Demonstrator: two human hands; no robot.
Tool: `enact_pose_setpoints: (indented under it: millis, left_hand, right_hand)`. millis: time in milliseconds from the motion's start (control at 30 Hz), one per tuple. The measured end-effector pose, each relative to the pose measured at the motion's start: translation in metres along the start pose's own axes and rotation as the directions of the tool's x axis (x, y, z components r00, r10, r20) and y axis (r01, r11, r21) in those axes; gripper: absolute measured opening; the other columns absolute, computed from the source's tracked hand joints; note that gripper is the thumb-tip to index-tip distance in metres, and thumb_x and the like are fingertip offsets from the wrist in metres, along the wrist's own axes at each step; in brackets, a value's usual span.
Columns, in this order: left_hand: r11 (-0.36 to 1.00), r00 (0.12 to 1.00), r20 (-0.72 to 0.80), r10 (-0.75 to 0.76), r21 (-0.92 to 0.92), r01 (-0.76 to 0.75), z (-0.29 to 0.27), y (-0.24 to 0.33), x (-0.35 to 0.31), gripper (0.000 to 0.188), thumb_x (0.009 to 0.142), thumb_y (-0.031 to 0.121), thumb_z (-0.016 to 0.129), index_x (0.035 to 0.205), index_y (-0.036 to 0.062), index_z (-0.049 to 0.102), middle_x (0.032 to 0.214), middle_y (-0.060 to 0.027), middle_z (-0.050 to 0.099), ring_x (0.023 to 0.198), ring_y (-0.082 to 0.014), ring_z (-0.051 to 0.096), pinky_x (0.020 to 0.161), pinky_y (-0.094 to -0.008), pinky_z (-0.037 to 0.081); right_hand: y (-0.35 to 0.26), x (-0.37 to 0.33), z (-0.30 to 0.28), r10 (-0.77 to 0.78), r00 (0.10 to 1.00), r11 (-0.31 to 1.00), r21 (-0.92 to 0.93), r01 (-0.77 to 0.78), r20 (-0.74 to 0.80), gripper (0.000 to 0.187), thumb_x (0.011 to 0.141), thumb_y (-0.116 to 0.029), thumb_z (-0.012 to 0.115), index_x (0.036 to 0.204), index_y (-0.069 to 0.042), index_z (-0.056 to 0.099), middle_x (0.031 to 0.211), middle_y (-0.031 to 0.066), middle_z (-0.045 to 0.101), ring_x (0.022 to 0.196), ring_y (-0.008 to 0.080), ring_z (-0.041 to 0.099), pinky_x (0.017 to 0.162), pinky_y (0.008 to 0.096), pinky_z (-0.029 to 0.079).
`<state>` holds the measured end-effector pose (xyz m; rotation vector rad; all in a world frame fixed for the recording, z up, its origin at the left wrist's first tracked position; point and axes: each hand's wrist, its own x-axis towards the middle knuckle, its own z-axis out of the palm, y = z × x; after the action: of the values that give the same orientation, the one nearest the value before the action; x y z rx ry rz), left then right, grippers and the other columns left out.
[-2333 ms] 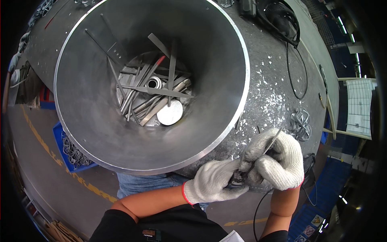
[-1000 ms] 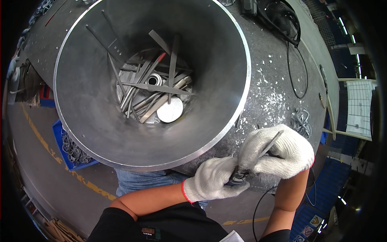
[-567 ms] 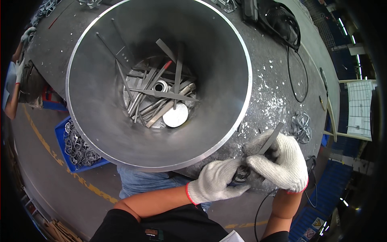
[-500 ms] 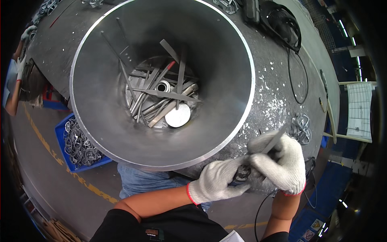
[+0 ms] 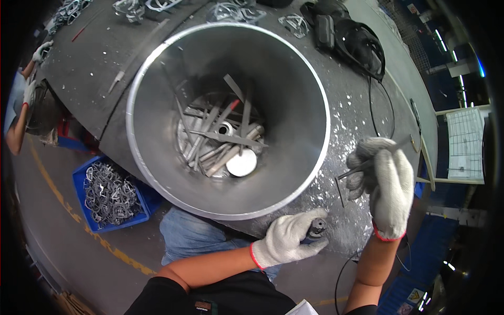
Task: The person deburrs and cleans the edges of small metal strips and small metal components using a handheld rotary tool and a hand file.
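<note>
Upward and away from my left hand, my right hand has moved and it grasps a thin dark metal tool above the desk, while the left one is closed around a dark round-ended tool, near the metal drum.

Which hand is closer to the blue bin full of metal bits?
Left. The left hand is to the right of the blue bin; the right hand is farther off on that same side.
</note>
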<state>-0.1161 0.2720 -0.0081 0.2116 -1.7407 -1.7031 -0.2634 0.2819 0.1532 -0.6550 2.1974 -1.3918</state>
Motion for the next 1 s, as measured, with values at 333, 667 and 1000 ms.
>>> enact_pose_setpoints:
  millis: [333, 667, 1000]
  left_hand:
    - [0.982, 0.969, 0.166, -0.181, -0.025, 0.187, 0.005, -0.014, -0.022, 0.067, 0.089, 0.03, 0.076, 0.144, 0.0024, 0.047, 0.134, -0.0207, 0.061, 0.119, -0.0364, 0.063, 0.101, -0.0415, 0.051]
    - [0.99, 0.97, 0.224, 0.09, 0.082, -0.111, 0.025, -0.031, -0.042, 0.048, 0.098, 0.011, 0.066, 0.143, 0.0027, 0.051, 0.128, -0.0201, 0.06, 0.118, -0.0277, 0.061, 0.108, -0.0383, 0.047]
    - [0.627, 0.866, 0.441, 0.234, 0.612, -0.481, 0.022, -0.037, -0.053, 0.051, 0.103, 0.015, 0.051, 0.152, 0.0132, 0.041, 0.141, -0.0157, 0.055, 0.128, -0.028, 0.057, 0.114, -0.0406, 0.047]
  right_hand:
    - [-0.083, 0.037, 0.08, -0.393, 0.726, 0.749, -0.261, 0.609, 0.565, 0.022, 0.093, -0.01, 0.066, 0.108, 0.005, 0.072, 0.098, 0.0153, 0.075, 0.082, 0.0216, 0.072, 0.076, 0.0311, 0.057]
    - [-0.091, 0.082, 0.137, -0.19, 0.507, 0.508, -0.358, 0.784, 0.841, 0.023, 0.092, -0.023, 0.069, 0.105, -0.004, 0.072, 0.085, 0.0119, 0.073, 0.081, 0.0304, 0.074, 0.07, 0.0403, 0.059]
    - [-0.075, 0.093, 0.127, -0.302, 0.519, 0.234, -0.465, 0.854, 0.8, 0.025, 0.095, -0.026, 0.065, 0.096, -0.002, 0.073, 0.076, 0.0149, 0.071, 0.077, 0.034, 0.073, 0.067, 0.0447, 0.061]
